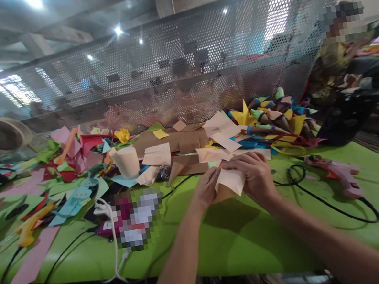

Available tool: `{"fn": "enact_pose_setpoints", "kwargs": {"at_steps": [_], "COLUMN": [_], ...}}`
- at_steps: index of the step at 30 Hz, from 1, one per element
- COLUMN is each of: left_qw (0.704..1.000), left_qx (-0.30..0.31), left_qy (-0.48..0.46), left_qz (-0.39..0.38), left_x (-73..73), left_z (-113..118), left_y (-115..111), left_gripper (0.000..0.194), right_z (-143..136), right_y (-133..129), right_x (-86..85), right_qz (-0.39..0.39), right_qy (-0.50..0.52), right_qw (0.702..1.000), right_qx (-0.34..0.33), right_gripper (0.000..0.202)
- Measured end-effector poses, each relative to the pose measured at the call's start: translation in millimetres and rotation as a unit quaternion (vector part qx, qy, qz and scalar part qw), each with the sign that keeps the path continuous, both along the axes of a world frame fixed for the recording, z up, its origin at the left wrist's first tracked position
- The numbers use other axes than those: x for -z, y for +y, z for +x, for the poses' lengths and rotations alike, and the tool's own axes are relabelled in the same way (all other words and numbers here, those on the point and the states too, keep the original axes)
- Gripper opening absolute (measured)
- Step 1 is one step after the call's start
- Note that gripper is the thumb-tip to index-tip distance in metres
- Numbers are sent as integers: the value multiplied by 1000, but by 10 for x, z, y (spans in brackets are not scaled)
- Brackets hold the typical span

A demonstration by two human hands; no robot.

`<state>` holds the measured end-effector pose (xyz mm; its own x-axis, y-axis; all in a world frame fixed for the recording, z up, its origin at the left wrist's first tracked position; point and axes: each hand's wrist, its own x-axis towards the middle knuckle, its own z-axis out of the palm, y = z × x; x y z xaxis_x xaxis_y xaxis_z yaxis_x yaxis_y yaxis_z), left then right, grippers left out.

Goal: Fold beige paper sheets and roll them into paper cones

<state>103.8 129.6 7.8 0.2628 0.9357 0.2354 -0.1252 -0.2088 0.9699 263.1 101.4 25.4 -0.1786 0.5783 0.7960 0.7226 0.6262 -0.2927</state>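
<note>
Above the green tabletop, a pale peach sheet of paper (230,181) is gripped between my two hands, and it looks bent or folded. My left hand (208,187) pinches its left edge, thumb on top. My right hand (255,174) closes over its upper right side with curled fingers. A darker tan part of paper shows underneath. Just beyond my hands lie more cut peach sheets (212,153) and brown paper (191,165). To the right, a pink glue gun (344,179) rests on the table with its black cord looped towards me.
At left are a white cup (126,162), a power strip (111,225) with cables, a yellow glue gun (38,223) and heaps of coloured paper (77,153). Paper cones (275,115) pile up at back right. A perforated metal screen (164,78) stands behind; a person (337,49) sits at far right.
</note>
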Motion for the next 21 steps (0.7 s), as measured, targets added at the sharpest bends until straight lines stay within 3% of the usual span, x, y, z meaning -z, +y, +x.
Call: {"fn": "enact_pose_setpoints", "kwargs": {"at_steps": [8,16,19,21], "left_qw": [999,998,997,996], "left_qx": [-22,-42,-56,-77], "left_qy": [5,40,42,37], "left_qz": [-25,6,12,13], "left_x": [1,7,2,-1], "left_z": [-10,-4,-29,-67], "left_y": [-62,-18,-1,5], "left_gripper": [27,21,16,16], "right_z": [1,48,63,69], "right_y": [0,55,65,97], "right_x": [22,43,22,29], "right_qz": [7,13,-20,-71], "right_qy": [-42,-69,-35,47], "right_qw": [999,997,999,995], "right_qx": [-13,-22,-27,-47], "right_gripper": [28,29,35,41]}}
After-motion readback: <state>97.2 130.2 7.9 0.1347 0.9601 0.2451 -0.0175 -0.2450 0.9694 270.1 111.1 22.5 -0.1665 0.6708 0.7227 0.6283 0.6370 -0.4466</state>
